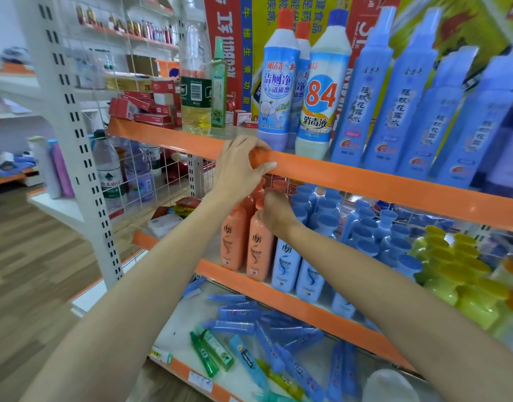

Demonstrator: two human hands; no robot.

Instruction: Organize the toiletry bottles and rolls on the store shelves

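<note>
My right hand (275, 211) grips the cap of an orange bottle (258, 248) on the middle shelf (278, 294), likely heavy and slick, while my left hand (243, 163) holds another's orange cap (256, 159).

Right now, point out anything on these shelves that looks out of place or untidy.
The bottom shelf stands out: the blue tubes and green bottles lie flat, strewn at crossing angles, not stood in rows. Above, the orange bottles stand upright in order. On the top shelf, the tall blue bottles lean.
</note>
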